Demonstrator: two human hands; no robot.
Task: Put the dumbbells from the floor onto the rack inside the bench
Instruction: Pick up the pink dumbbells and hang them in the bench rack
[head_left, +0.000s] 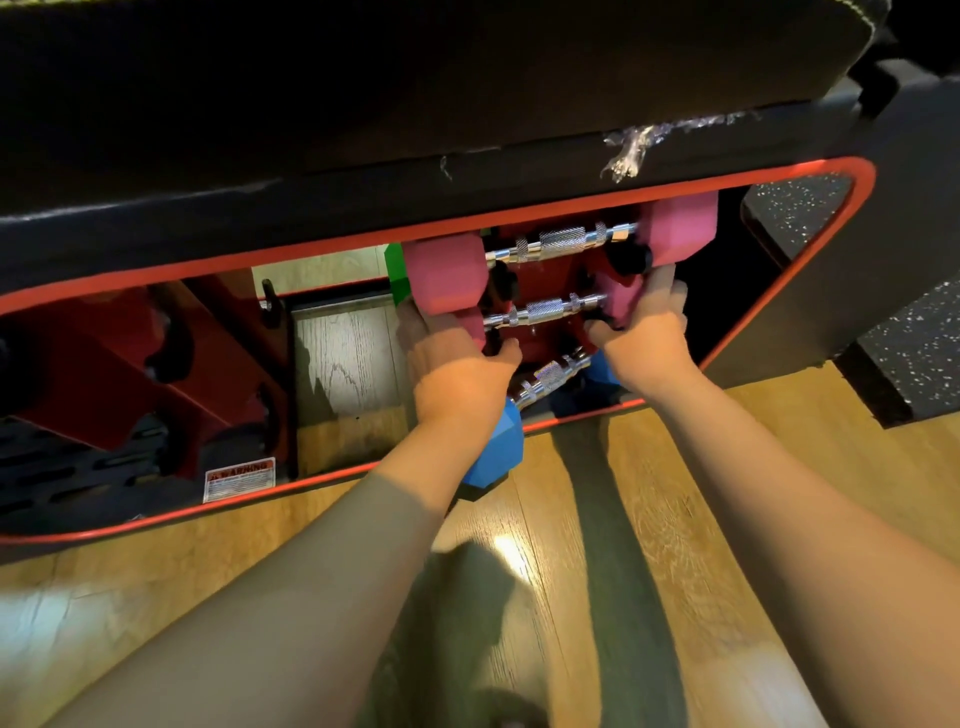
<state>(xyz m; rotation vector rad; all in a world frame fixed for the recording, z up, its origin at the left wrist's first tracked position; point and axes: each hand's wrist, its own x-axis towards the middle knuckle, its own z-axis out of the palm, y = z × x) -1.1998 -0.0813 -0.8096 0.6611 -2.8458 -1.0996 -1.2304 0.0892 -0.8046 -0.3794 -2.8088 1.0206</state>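
Two pink dumbbells sit on the red rack (550, 280) inside the black bench. The upper pink dumbbell (566, 240) lies across the top cradle. Below it, the lower pink dumbbell (545, 310) is held at both ends: my left hand (457, 369) grips its left head and my right hand (647, 332) grips its right head. A blue dumbbell (496, 447) leans at the rack's foot, one head on the wooden floor under my left wrist, its chrome handle slanting up into the opening.
The bench's opening has a red rim (810, 171). A second red rack (104, 364) stands inside at the left, with a warning label (239, 478) beside it. Speckled black mats (914, 353) lie at the right. Wooden floor spreads in front.
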